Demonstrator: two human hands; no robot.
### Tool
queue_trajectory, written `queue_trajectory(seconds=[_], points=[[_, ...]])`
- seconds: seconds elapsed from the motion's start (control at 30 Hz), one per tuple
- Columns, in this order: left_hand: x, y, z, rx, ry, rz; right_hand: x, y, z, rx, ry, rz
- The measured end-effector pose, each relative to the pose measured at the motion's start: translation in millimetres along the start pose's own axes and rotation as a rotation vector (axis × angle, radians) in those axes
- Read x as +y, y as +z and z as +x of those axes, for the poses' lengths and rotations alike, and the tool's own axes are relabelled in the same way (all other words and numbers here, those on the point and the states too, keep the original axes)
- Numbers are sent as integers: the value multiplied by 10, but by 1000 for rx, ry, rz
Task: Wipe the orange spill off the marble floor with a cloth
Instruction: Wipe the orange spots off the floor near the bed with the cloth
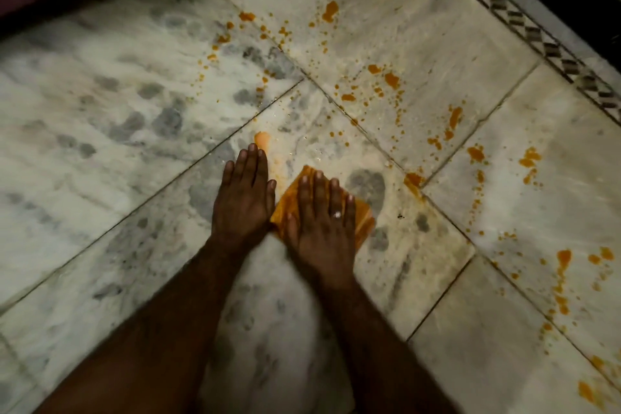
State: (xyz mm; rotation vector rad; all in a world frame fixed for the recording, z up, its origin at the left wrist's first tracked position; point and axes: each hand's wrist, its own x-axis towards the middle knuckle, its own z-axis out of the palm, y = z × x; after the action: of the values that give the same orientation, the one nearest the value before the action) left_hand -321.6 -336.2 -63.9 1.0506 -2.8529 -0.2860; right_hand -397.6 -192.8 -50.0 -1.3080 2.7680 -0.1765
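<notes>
Fingers of right hand: straight, close together, pressed flat on the folded, orange-stained cloth. Ring on one finger. Left hand: flat on the marble floor just beside the cloth, fingers together, holding nothing.

Step judged: wiping, early. Orange spill lies in drops and streaks ahead and to the right.

Next move calls for pushing the cloth outward under firm pressure.

No writing or brand legible.

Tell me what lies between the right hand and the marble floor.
The orange cloth lies pressed flat between the right hand and the floor; the head view shows this.
</notes>
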Motion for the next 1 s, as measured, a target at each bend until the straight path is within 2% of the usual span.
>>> queue_trajectory(seconds=[0.1, 0.17, 0.27, 0.37, 0.5, 0.7, 0.87, 1.0], points=[[-67, -28, 14, -16, -8, -3, 383, -66, 411, -57, -11, -46], [-170, -51, 55, -16, -37, -12, 652, -111, 439, -76, 62, -59], [-310, -98, 141, -13, -49, -28, 815, -166, 142, -31, 213, -91], [-349, -143, 284, 4, -47, -30, 605, -125, -376, -27, 345, -65], [-449, -154, 524, -7, -31, -21, 62, -10, -640, -55, 166, -59], [-533, -77, 553, 22, -39, 1, -213, 41, 336, -3, -61, 0], [-536, -108, 556, 32, -60, -29, 133, -64, 1053, -95, -3, -32], [-519, -123, 564, 48, -68, -43, 421, -145, 682, -51, 197, -59]])
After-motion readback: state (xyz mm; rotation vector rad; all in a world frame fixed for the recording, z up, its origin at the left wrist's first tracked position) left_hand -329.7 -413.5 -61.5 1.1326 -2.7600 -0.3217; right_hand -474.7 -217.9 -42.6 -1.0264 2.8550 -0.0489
